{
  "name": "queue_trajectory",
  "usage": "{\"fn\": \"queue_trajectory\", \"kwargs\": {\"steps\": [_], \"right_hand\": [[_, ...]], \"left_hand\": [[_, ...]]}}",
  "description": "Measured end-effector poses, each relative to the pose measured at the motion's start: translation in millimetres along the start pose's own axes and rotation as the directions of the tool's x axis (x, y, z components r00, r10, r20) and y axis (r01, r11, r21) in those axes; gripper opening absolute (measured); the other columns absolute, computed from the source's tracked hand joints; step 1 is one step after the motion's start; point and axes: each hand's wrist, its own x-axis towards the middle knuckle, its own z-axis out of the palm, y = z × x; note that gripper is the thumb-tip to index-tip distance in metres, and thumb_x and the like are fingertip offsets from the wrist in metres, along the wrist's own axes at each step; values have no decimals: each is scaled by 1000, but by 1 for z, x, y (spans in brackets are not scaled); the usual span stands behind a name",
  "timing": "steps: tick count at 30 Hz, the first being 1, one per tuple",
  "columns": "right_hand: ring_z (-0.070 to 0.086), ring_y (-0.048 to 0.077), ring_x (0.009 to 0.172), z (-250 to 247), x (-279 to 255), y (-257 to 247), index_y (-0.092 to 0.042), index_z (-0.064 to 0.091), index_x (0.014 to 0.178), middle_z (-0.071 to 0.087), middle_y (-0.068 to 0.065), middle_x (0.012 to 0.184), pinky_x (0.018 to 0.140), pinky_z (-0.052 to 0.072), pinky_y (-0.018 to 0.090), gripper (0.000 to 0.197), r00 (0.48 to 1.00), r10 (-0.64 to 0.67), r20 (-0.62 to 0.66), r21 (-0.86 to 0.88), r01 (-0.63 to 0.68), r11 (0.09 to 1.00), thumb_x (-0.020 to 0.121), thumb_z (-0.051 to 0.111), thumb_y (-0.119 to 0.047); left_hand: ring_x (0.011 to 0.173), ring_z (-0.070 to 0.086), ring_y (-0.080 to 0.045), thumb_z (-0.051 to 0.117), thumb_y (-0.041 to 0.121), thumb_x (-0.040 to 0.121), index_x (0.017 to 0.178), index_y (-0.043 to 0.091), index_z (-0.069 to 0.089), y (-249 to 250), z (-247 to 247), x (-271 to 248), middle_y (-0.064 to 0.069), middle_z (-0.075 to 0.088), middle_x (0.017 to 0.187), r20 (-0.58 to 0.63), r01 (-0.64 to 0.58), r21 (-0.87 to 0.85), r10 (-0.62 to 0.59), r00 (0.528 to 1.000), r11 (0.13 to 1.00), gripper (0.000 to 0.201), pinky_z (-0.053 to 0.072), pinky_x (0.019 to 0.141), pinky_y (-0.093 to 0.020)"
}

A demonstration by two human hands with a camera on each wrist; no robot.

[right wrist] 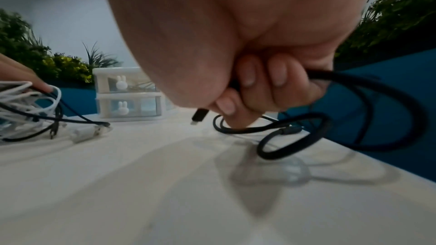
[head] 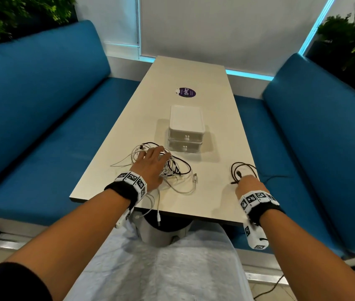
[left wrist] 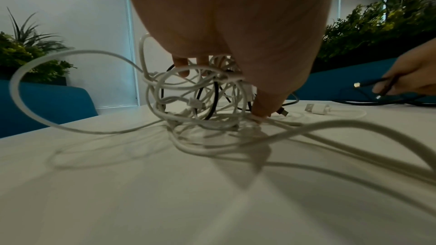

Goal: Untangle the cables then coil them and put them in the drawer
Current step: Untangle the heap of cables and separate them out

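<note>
Cables under both my hands on the table (head: 213,118), drawers shut beyond them.

My left hand (head: 150,168) lies spread on the tangled heap of white and black cables (head: 172,168), fingers straight and reaching into the loops, thumb tip pressed down on a white strand at the table top. One white lead trails over the near edge, its plug hanging below. My right hand (head: 249,184), well apart near the right edge, is curled tight round a separate black cable (right wrist: 354,81); its plug end sticks out just past my fingertips and its loops lie just beyond and beside my knuckles. Behind the heap stands the two-drawer white box (head: 186,129), both drawers closed.
</note>
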Motion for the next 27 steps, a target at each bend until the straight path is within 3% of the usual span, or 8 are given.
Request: {"fn": "queue_trajectory", "kwargs": {"steps": [4,7,10,14,17,19,22,27], "right_hand": [[62,35,98,-3,-4,-23,-7,54,115,63,17,110,71,46,34,25,987,-115,-110,67,123,990,95,41,-14],[62,35,96,1,-11,-41,-5,60,110,65,19,107,70,46,33,27,976,-211,-61,142,217,966,96,41,-19],[62,34,99,6,-20,-59,-6,61,117,64,18,113,79,49,34,32,954,-294,64,205,275,939,97,42,-23],[61,31,99,11,-28,-76,-12,65,112,64,15,114,84,51,35,31,898,-391,201,291,326,899,97,41,-24],[62,29,97,14,-34,-89,-17,68,96,65,12,108,78,46,31,28,864,-463,200,369,371,852,97,41,-22],[61,28,94,14,-36,-93,-18,68,93,64,10,104,75,43,30,27,858,-469,211,401,361,842,98,41,-22],[60,27,95,17,-38,-95,-17,68,95,62,7,102,77,41,29,26,859,-456,232,413,338,846,98,42,-22],[62,27,94,19,-36,-88,-16,68,97,65,7,100,81,46,32,26,874,-438,211,450,311,837,97,43,-22]], "left_hand": [[144,18,-32,68,33,82,150,23,23,1,-7,0,-9,15,159,-14,-20,-17,20,1000,1000,82,22,116,-51],[146,15,-29,66,38,81,149,26,25,0,-13,-3,-7,13,159,-6,-90,-110,90,996,990,81,21,117,-49],[142,23,-28,63,34,80,144,29,33,-5,-20,-11,-4,19,156,-68,-127,-168,117,991,978,71,22,116,-47],[129,35,-27,62,19,74,115,29,56,-13,-27,-25,-3,38,139,-234,-162,-166,121,965,973,42,30,111,-44],[97,44,-23,64,14,69,85,23,62,-15,-32,-34,-3,47,105,-307,-202,-165,144,941,966,19,39,83,-38],[84,40,-18,65,16,69,78,21,64,-14,-32,-40,1,44,95,-200,-262,-196,223,954,945,10,34,73,-31],[88,39,-14,64,33,68,83,29,66,-12,-26,-50,5,39,98,32,-328,-124,334,942,937,16,35,74,-30],[98,46,-19,61,37,86,90,27,67,-7,-22,-50,3,49,105,92,-381,15,379,921,924,12,38,84,-32]]}}
